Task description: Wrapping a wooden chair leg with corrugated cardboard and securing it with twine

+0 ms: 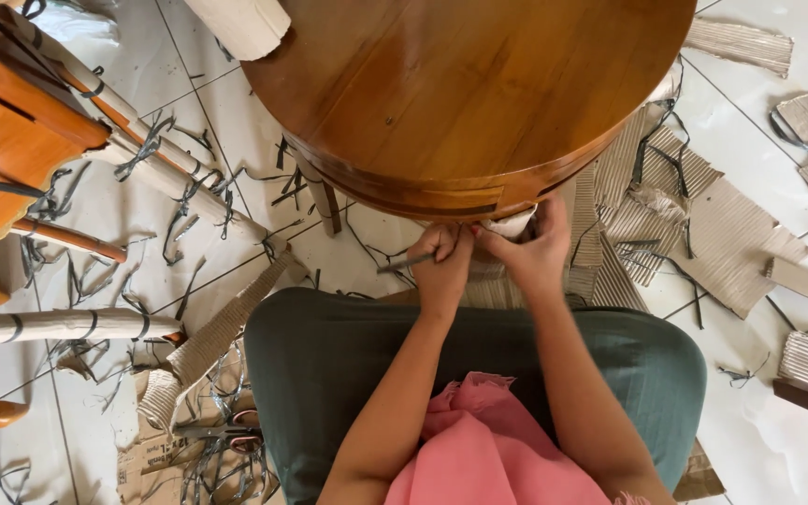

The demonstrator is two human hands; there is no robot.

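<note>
Lap: green trousers (329,374) and a pink cloth (488,440) are seen nearest the camera, both forearms reaching forward over them.
Left hand (441,266): clenched round a thin grey strap (404,264), whose long axis runs roughly level and pokes out leftward from the fist.
Right hand (535,248): closed on a pale wrapping (513,224), pinched just under the table's rim; the fingertips are partly hidden.
Relation: the wrapping lies directly ahead of both hands, touching the right one; the left is just beside it, and the strap points away from it.
Round wooden table (469,84): set beyond the hands, its edge overhanging them.
Floor: corrugated cardboard scraps (731,234) are scattered right, wrapped furniture legs (170,173) left, and scissors (222,432) lie beside the left knee.
</note>
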